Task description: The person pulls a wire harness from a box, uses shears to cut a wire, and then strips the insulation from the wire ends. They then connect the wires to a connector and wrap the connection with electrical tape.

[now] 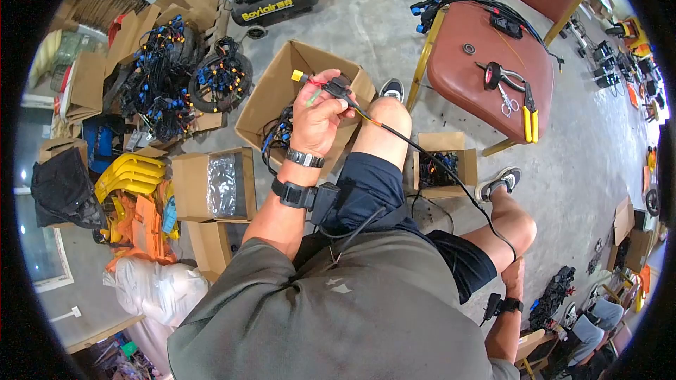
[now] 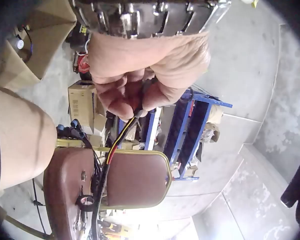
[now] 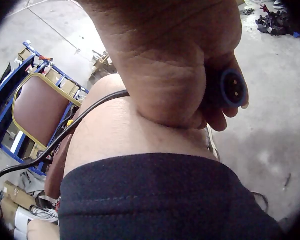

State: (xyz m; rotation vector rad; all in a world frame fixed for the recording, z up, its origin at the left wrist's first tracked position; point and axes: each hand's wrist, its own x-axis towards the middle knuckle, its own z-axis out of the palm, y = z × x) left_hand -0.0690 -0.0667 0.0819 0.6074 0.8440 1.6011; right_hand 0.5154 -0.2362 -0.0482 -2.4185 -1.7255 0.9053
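My left hand (image 1: 317,125), raised over an open cardboard box, pinches the black end of a wiring cable (image 1: 451,174) between thumb and fingers. A small yellow connector (image 1: 298,76) sticks out past the fingertips on a short lead. Red and yellow wires (image 2: 121,135) show where the sheath ends below the fingers in the left wrist view. From there the cable runs across to the right knee. Beside that knee, my right hand (image 3: 175,65) curls round a black round plug (image 3: 234,89) with a blue rim and gold pins. The palm hides most of the plug's body.
The open box (image 1: 271,91) holds more cables, and a smaller box (image 1: 461,148) stands between the feet. On the right, a brown chair (image 1: 458,74) carries pliers (image 1: 529,116), scissors (image 1: 508,102), a tape roll (image 1: 491,76) and a cable bundle. Cable heaps (image 1: 158,77) lie at left.
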